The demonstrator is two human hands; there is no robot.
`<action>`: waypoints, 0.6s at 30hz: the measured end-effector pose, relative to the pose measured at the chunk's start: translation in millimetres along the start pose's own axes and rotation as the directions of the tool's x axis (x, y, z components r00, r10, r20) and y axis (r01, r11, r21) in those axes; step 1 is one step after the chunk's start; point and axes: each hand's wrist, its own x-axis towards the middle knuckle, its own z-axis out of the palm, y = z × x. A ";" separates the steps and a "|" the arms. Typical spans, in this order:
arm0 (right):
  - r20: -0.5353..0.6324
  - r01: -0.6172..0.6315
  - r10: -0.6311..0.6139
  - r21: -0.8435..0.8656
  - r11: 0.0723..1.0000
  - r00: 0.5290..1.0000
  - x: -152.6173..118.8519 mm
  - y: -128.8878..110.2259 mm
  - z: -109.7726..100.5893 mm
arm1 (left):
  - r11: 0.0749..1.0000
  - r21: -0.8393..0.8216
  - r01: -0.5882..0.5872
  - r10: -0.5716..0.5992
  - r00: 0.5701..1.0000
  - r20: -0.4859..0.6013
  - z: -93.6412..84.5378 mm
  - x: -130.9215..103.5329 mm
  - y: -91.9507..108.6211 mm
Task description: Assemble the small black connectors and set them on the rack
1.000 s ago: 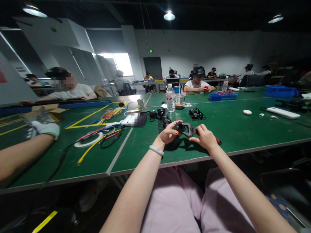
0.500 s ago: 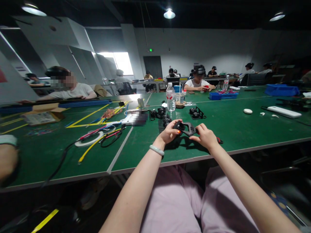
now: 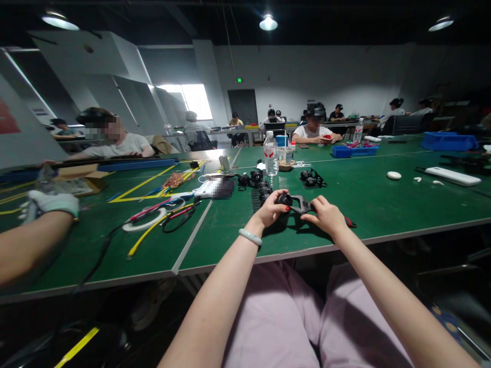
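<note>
A black plastic bracket (image 3: 302, 205) with an open frame is held between my two hands, above the near part of the green table. My left hand (image 3: 271, 208) grips its left end, where a round black part (image 3: 284, 199) shows over the fingers. With thumb and fingers closed, my right hand (image 3: 327, 215) pinches the right end. A red and black tip of something (image 3: 350, 222) pokes out on the table beyond my right hand; the rest is hidden. Just behind my left hand lie black ribbed parts (image 3: 264, 190). Another black assembly (image 3: 312, 179) sits farther back.
A water bottle (image 3: 270, 153) and a plastic cup (image 3: 284, 154) stand behind the parts. Left are cables (image 3: 143, 235), a white device (image 3: 209, 188) and a co-worker's gloved hand (image 3: 53, 204). At right lie a white power bank (image 3: 452, 176) and blue trays (image 3: 448, 141).
A co-worker's gloved hand has come into view over the table at left. My hands keep the same grip on the bracket; the view has shifted slightly.
</note>
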 end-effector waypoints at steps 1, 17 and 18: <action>0.006 -0.002 0.002 0.000 1.000 1.000 0.1 -0.2 -0.3 | 1.000 0.012 0.003 -0.003 1.000 -0.003 0.6 -0.4 0.4; 0.095 -0.017 0.021 -0.042 0.999 0.995 -0.1 -0.5 -2.7 | 0.949 0.313 -0.047 0.071 0.995 -0.066 0.1 0.8 -6.1; 0.098 -0.017 0.021 -0.043 0.999 0.995 -0.2 -0.2 -2.8 | 0.940 0.336 -0.053 0.078 0.995 -0.061 -1.0 1.2 -7.0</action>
